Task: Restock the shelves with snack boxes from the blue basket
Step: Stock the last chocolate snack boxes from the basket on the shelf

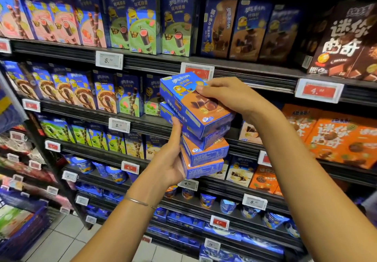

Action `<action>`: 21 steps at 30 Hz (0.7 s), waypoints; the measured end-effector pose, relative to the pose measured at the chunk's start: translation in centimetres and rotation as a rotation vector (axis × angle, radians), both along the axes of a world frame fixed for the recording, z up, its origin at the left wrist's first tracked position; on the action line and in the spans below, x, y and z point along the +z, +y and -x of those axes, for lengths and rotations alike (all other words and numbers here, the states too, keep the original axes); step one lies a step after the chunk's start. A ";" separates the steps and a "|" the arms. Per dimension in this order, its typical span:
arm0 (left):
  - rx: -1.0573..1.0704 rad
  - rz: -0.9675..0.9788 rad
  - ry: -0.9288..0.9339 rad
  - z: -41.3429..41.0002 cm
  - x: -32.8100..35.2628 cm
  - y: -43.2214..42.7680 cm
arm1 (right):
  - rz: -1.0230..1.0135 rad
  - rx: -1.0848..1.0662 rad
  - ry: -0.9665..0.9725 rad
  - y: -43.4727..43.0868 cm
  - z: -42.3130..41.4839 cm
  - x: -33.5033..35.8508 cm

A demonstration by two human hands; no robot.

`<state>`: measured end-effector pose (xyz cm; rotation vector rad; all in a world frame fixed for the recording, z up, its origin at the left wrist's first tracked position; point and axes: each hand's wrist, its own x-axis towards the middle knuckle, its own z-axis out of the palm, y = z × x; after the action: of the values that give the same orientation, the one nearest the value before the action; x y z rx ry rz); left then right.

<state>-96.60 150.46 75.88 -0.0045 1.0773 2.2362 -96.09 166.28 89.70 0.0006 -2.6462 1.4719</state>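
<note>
- Stack [206, 153] of four blue-and-orange snack boxes, held in the air in front of the shelves [142, 124].
- Left hand [170, 159] under and left of the stack. Palm cups the lower boxes and the thumb runs up the stack's left side, so the grip is closed round it.
- Right hand [228, 96] at the stack's upper right, fingers curled over the top box [189, 102] and pinching it.
- Top box skewed against the rest of the stack and touching the box beneath.
- Red price tag [197, 72] just above and behind the stack.
- Bracelet [135, 201] on the left wrist, below the stack.
- Blue basket [24, 227] well below and left of the stack, on the floor, with blurred packets inside.
</note>
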 end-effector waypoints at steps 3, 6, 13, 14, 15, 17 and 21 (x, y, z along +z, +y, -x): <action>-0.030 0.010 -0.007 -0.1 -0.1 0.3 | 0.051 0.011 0.051 -0.2 -0.3 -0.1; -0.048 0.011 -0.017 -0.1 -0.1 0.5 | 0.143 -0.032 0.148 0.4 -0.8 0.7; -0.072 -0.046 0.010 -0.1 0.4 1.0 | 0.235 -0.486 0.627 7.9 -1.1 6.1; -0.071 -0.053 0.008 -0.2 0.5 1.2 | 0.200 -0.536 0.670 8.9 -0.7 6.5; -0.072 -0.055 0.009 -0.2 0.6 1.3 | 0.134 -0.587 0.688 9.7 -0.2 6.8; -0.075 -0.046 0.010 -0.4 0.9 1.5 | -0.071 -0.697 0.657 10.7 0.8 7.0; -0.102 -0.021 0.007 -0.6 1.2 1.9 | -0.313 -0.793 0.541 11.5 2.9 6.9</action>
<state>-96.04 152.38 77.10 0.0655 1.0348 2.1575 -98.99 177.81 96.57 -0.4846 -2.0225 0.6696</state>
